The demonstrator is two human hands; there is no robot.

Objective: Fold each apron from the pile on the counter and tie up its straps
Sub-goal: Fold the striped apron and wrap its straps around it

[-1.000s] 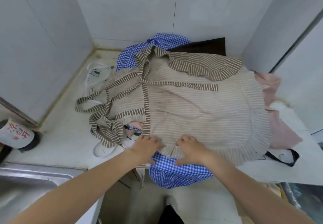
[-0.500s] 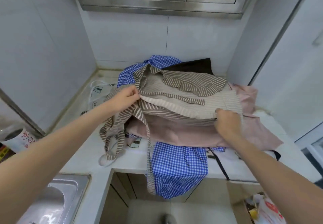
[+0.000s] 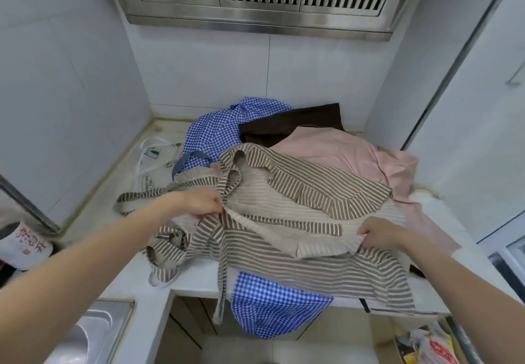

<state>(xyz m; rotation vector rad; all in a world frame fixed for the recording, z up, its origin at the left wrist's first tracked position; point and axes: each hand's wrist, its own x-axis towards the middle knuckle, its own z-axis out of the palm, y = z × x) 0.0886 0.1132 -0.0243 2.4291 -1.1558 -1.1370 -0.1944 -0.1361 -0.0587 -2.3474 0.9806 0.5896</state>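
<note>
Striped apron (image 3: 298, 216) lies across the pile on the table, long axis running left to right. My left hand (image 3: 199, 203) pinches its left fold edge, my right hand (image 3: 379, 234) grips the right; the straps trail nearer the left.

The striped apron (image 3: 298, 210) covers most of the blue gingham apron (image 3: 272, 304), the pink apron (image 3: 355, 159) and the dark brown cloth (image 3: 292, 125), and much of the worktop (image 3: 196, 278). Both hands' fingers are tucked into its folds. At 7 o'clock the picture's edge crops the sink (image 3: 85, 335); at 5 o'clock the bagged items (image 3: 426, 343) blur.
</note>
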